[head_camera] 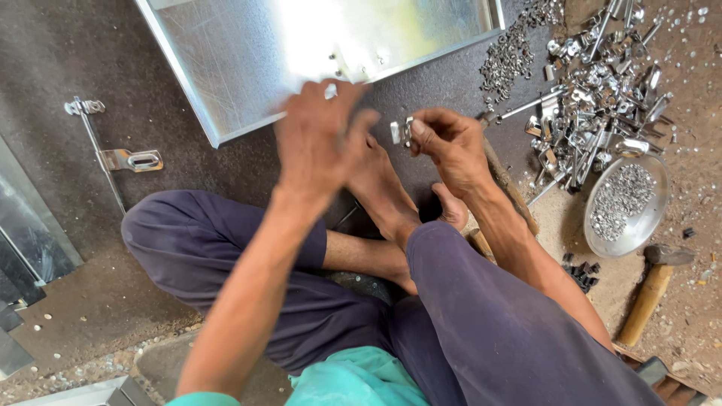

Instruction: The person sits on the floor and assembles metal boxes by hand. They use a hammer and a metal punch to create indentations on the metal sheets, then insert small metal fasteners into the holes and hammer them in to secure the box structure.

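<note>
We saw a metal sheet (248, 60) lying on the floor (68, 53) ahead of our crossed legs. Right of it sat a heap of latch parts (602, 90) and a bowl (653, 218) of small pieces. Our left hand (320, 139) was blurred, fingers spread loose above the sheet's edge, holding nothing we could make out. Our right hand (451, 146) pinched a small bracket (401, 131) between thumb and fingertips.

Dark gritty floor (68, 53), sandy ground (681, 316) at right, bright glaring daylight.
</note>
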